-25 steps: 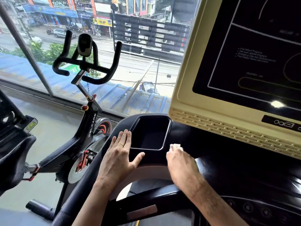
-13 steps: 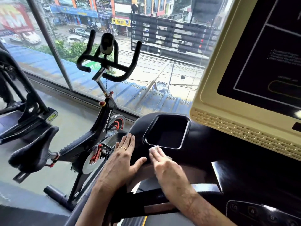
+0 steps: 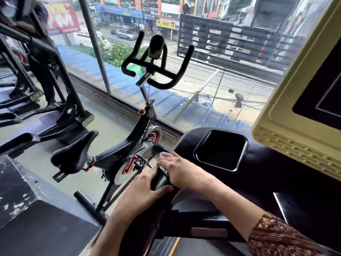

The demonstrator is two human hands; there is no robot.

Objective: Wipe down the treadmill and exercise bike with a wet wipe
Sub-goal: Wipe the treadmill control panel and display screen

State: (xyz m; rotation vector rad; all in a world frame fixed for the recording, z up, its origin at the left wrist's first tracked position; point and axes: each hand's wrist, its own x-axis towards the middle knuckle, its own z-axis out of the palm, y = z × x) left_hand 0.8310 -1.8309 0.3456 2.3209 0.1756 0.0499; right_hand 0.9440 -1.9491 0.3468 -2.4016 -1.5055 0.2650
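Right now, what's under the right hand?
A white wipe, pressed onto the black treadmill rail. Only its edges peek out past the fingers. The right hand covers the rest of the wipe and the rail beneath it.

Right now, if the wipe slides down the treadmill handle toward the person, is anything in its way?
Yes. The left hand grips the black handrail just below the right hand, which presses the wet wipe onto the rail. Sliding down, the wipe would likely bump into that hand.
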